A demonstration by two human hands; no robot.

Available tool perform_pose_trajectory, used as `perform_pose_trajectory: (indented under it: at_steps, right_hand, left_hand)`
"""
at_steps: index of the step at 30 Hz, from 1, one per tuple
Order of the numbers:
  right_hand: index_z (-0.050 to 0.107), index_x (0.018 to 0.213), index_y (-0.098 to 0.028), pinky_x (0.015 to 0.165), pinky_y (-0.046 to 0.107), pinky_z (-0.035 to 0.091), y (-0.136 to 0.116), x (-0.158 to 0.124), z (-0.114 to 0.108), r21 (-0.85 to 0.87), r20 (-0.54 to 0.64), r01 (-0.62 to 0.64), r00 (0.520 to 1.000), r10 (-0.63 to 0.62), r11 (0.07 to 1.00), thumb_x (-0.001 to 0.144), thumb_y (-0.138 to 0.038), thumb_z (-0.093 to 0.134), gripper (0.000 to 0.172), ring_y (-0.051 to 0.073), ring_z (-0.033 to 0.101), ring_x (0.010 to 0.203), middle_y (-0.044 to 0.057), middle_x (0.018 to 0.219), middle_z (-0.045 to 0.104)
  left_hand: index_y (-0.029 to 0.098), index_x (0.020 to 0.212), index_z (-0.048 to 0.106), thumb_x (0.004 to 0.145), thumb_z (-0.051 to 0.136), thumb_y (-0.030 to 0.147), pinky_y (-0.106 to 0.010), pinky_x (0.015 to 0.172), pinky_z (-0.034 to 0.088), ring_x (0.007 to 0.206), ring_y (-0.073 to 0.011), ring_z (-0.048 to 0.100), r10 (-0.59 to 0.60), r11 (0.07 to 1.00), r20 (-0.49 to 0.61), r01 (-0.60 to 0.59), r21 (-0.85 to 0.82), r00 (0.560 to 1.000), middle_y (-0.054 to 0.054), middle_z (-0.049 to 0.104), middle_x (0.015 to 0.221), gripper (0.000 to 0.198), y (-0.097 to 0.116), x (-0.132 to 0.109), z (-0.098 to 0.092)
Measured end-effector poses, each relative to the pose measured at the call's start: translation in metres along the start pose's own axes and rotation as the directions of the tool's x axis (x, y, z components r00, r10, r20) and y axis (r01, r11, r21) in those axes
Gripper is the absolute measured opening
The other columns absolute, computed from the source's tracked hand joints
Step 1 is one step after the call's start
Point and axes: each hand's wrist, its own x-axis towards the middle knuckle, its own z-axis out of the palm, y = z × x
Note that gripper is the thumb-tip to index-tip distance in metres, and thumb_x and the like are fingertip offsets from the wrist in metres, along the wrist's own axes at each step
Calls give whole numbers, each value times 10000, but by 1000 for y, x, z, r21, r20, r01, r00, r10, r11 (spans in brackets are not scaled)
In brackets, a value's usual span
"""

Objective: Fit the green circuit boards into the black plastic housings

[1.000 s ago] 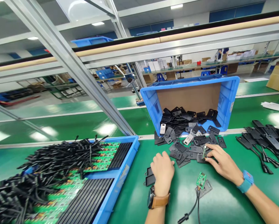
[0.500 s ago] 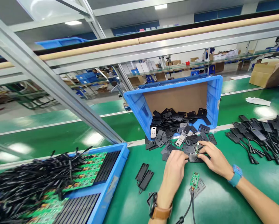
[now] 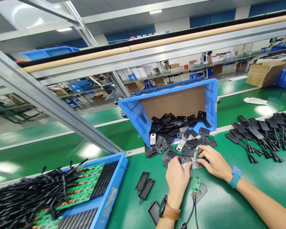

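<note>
My left hand [image 3: 177,176], wearing a watch, is closed on a small black plastic case [image 3: 184,165], partly hidden by its fingers. Pinched upright between the fingers of my right hand [image 3: 213,161] is a small green circuit board [image 3: 196,153]. Below that board a flat grey cover plate [image 3: 196,164] lies on the green table. Nearer to me, another circuit board [image 3: 196,184] with black cables rests over a second cover plate [image 3: 203,190]. Two black cases [image 3: 145,186] lie left of my left hand, and another case [image 3: 154,212] is beside the watch.
A tipped blue bin [image 3: 211,105] spills black plates [image 3: 171,127] onto the table. On the left, a blue tray [image 3: 120,171] holds cabled boards and black strips. Cabled black units [image 3: 255,133] lie at right, with a white glove [image 3: 255,101] behind. A metal post [image 3: 81,127] slants at left.
My left hand has drawn back toward me and away from my right hand, carrying the black case. The cover plate under the right fingers is now exposed. The whole view has shifted slightly.
</note>
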Motion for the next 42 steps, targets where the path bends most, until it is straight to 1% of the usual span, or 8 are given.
perform_pose_trajectory:
  at_steps: [8, 14, 19, 22, 25, 29, 35, 42]
  right_hand:
    - [586, 953, -203, 1019, 468, 478, -4, -1, 1, -8, 17, 0, 1000, 0, 1000, 959, -249, 571, 49, 257, 553, 1217, 114, 1331, 588]
    - [597, 947, -204, 1002, 479, 489, -3, -1, 1, -7, 11, 7, 1000, -7, 1000, 959, -253, 565, 60, 267, 560, 1211, 123, 1311, 602]
    - [598, 958, -208, 1006, 485, 484, -5, 0, -2, 17, -58, -3, 998, 4, 1000, 951, -243, 572, 44, 275, 544, 1239, 137, 1317, 595]
    - [597, 949, -212, 1010, 474, 480, -8, 1, -3, 47, -91, -13, 996, 17, 999, 948, -243, 576, 37, 272, 536, 1252, 134, 1316, 597]
    - [603, 948, -212, 1003, 467, 483, -10, 0, -2, 63, -91, -12, 996, 17, 998, 939, -249, 590, 40, 273, 542, 1248, 132, 1302, 608]
    - [610, 955, -210, 983, 453, 492, -17, -2, 0, 70, -47, -6, 999, 9, 997, 934, -247, 597, 44, 266, 563, 1213, 128, 1306, 607]
    - [597, 943, -199, 944, 442, 486, -32, -4, 3, -25, 53, 59, 997, -58, 998, 949, -243, 583, 47, 262, 574, 1137, 115, 1279, 620]
    - [602, 954, -161, 826, 440, 484, -40, -6, 9, -297, 147, 154, 982, -115, 942, 966, -241, 536, 104, 288, 573, 1035, 159, 1272, 612]
  left_hand:
    - [136, 1324, 451, 880, 563, 220, -453, 901, 478, 1081, -317, 577, 103, 964, 61, -85, -251, 993, -153, 591, 1137, 466, 8, -9, 5]
    - [202, 1245, 584, 775, 626, 96, -426, 887, 478, 965, -265, 613, 50, 802, 132, 39, -596, 990, -104, 626, 1077, 484, 11, -9, 8]
    - [157, 957, 679, 791, 722, 246, -280, 714, 510, 750, -170, 633, -133, 235, 376, 398, -887, 917, -66, 683, 841, 194, 8, 4, 4]
    - [146, 915, 653, 846, 693, 277, -211, 582, 493, 670, -130, 631, -167, -214, 561, 526, -823, 811, -45, 665, 783, 154, 9, 10, -6]
    - [120, 941, 643, 909, 608, 241, -271, 688, 569, 811, -184, 698, -171, -442, 680, 561, -700, 713, -115, 708, 922, 130, 13, 11, -12]
    - [95, 986, 647, 950, 530, 291, -395, 830, 581, 942, -250, 698, -83, -495, 701, 581, -646, 708, -182, 712, 1051, 231, 18, 7, -10]
    - [201, 1260, 615, 875, 629, 281, -311, 771, 532, 966, -201, 667, -50, -385, 598, 537, -751, 800, -113, 687, 1210, 394, 23, -4, 1]
    - [208, 1175, 694, 789, 752, 379, -379, 1006, 457, 1191, -258, 593, -72, -308, 535, 491, -815, 842, -115, 631, 1340, 426, 30, -13, 12]
